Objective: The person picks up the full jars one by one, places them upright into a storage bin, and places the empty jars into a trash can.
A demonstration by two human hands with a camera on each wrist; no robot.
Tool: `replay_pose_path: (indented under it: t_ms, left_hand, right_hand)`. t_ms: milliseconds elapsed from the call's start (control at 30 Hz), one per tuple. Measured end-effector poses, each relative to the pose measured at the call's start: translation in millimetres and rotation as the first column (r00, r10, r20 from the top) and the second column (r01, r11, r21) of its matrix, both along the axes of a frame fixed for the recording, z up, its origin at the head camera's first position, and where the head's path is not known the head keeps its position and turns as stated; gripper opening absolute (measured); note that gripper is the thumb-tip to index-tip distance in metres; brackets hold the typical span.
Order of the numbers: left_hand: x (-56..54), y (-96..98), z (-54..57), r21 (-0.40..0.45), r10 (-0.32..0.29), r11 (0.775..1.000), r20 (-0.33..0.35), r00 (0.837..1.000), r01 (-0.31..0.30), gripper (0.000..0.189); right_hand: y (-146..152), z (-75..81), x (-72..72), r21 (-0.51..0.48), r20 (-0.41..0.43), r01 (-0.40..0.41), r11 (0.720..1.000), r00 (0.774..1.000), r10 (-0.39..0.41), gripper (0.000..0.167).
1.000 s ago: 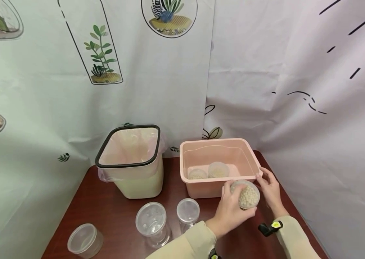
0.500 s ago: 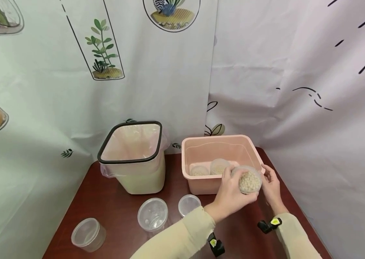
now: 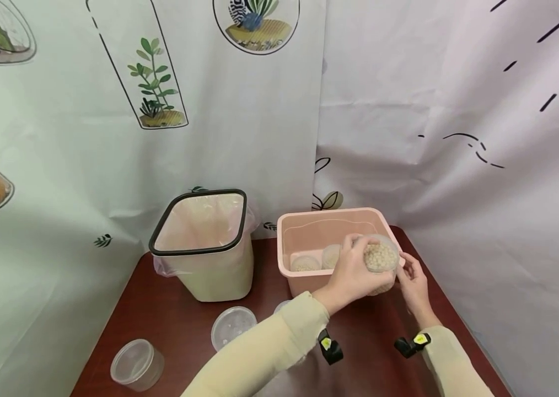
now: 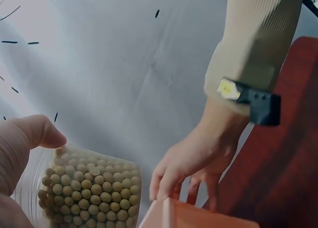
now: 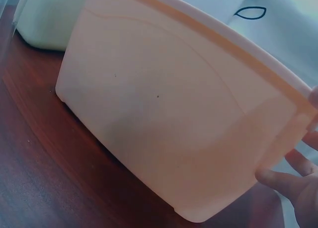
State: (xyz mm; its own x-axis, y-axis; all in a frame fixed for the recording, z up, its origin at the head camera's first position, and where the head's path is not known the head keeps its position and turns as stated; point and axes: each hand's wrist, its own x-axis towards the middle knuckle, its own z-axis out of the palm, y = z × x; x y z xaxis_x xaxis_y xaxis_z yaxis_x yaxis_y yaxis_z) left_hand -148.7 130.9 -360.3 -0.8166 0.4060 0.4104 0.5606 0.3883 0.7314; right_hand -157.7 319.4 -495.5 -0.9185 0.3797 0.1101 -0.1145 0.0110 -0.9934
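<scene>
My left hand (image 3: 351, 275) grips a clear plastic jar (image 3: 380, 257) of round tan beans that look like soybeans, above the right front part of a pink plastic bin (image 3: 301, 284). In the left wrist view the jar (image 4: 92, 188) leans on its side, thumb along its wall. At the bin's right front corner, my right hand (image 3: 414, 286) holds the rim; the right wrist view has its thumb against the outer wall (image 5: 164, 114) and the fingers round the corner. Two bean-filled tubs, a left one (image 3: 305, 263) and a right one (image 3: 330, 257), sit inside the bin.
A cream waste bin (image 3: 217, 278) with a black rim and a liner stands left of the pink bin. Clear jars stand in front: one at far left (image 3: 136, 364), one in the middle (image 3: 232, 326), another mostly behind my left sleeve (image 3: 269, 347). A printed cloth hangs behind.
My left hand has raised the jar of beans from in front of the pink bin to over its front rim. My right hand stays at the bin's corner.
</scene>
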Motion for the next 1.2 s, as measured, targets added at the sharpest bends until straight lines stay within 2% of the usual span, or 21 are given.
replay_pose_path:
  t_ms: [33, 67, 233, 267, 300, 467, 700, 867, 1000, 1200]
  left_hand:
    - [-2.8, 0.8, 2.1, -0.003, 0.003, 1.000, 0.001, 1.000, -0.003, 0.058]
    - [-5.7, 1.6, 4.2, -0.007, 0.006, 1.000, -0.003, 1.000, -0.006, 0.058]
    - [-19.5, 7.1, 9.4, -0.033, 0.033, 0.999, -0.018, 0.999, -0.034, 0.059]
    - [-22.4, 8.6, 9.3, -0.038, 0.037, 0.999, -0.019, 0.999, -0.038, 0.059]
    - [-25.2, 10.2, 9.3, -0.044, 0.045, 0.998, -0.015, 0.999, -0.045, 0.060]
    - [-40.4, 19.7, 6.3, -0.088, 0.071, 0.994, 0.004, 0.997, -0.071, 0.060]
    - [-56.2, 40.0, 0.8, -0.121, 0.089, 0.989, 0.068, 0.994, -0.080, 0.060]
    - [-61.5, 49.3, -1.6, -0.158, 0.093, 0.984, 0.065, 0.994, -0.082, 0.062]
    - [-66.4, 52.5, -8.0, -0.161, 0.119, 0.981, 0.061, 0.991, -0.108, 0.063]
    - [-74.3, 54.9, -25.3, -0.173, 0.143, 0.976, 0.049, 0.988, -0.133, 0.061]
  right_hand:
    - [0.4, -0.3, -0.2, 0.006, -0.009, -0.011, 1.000, 1.000, 0.011, 0.039]
    - [8.1, -14.6, -8.0, -0.034, -0.069, -0.050, 0.998, 0.996, 0.048, 0.038]
    - [12.6, -24.2, -9.2, -0.021, -0.110, -0.076, 0.997, 0.991, 0.073, 0.043]
    - [12.4, -23.7, -8.3, -0.028, -0.105, -0.072, 0.997, 0.992, 0.069, 0.043]
    - [4.6, -9.6, -0.1, 0.009, -0.047, -0.034, 0.999, 0.998, 0.035, 0.045]
    - [1.6, -8.6, 3.8, -0.009, 0.013, -0.010, 1.000, 1.000, 0.011, 0.049]
    - [2.2, -7.4, 3.6, -0.035, 0.014, 0.025, 0.999, 1.000, -0.024, 0.050]
    - [0.8, -4.5, 1.1, -0.034, 0.023, 0.033, 0.999, 0.999, -0.033, 0.050]
    - [-1.8, -3.9, -0.9, -0.023, 0.031, 0.023, 0.999, 0.999, -0.022, 0.051]
    - [-2.6, -7.2, -1.1, 0.001, 0.043, 0.019, 1.000, 0.999, -0.019, 0.050]
